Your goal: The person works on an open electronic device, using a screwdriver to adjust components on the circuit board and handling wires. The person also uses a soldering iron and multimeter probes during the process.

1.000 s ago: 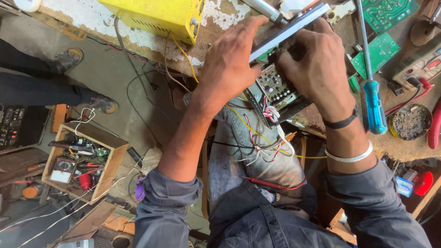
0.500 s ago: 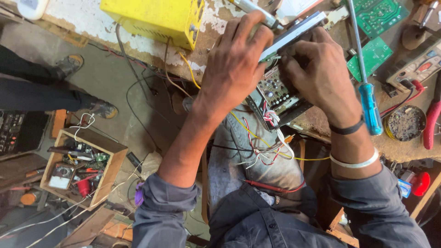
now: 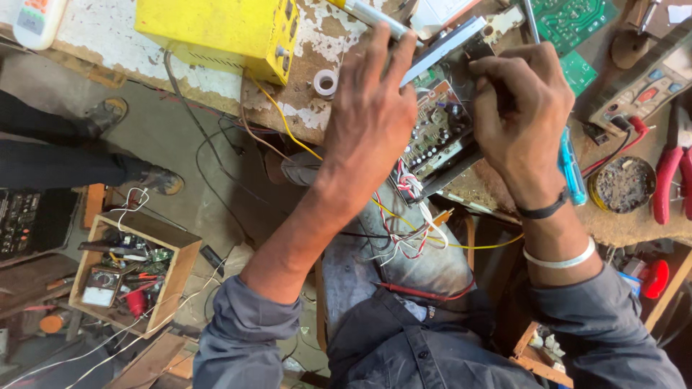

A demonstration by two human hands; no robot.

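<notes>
circuit board (image 3: pixel 437 134) | populated, wires trailing | tilted at bench edge | silver panel (image 3: pixel 448 45) above

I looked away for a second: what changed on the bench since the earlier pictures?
Little changed. The left hand keeps gripping the grey panel of the open circuit unit, and the right hand stays curled over its far side. The blue-handled screwdriver and yellow box lie as before.

Soft, even daylight and weak shadows — sharp at centre, dimmer and slightly stretched toward the lower corners.
</notes>
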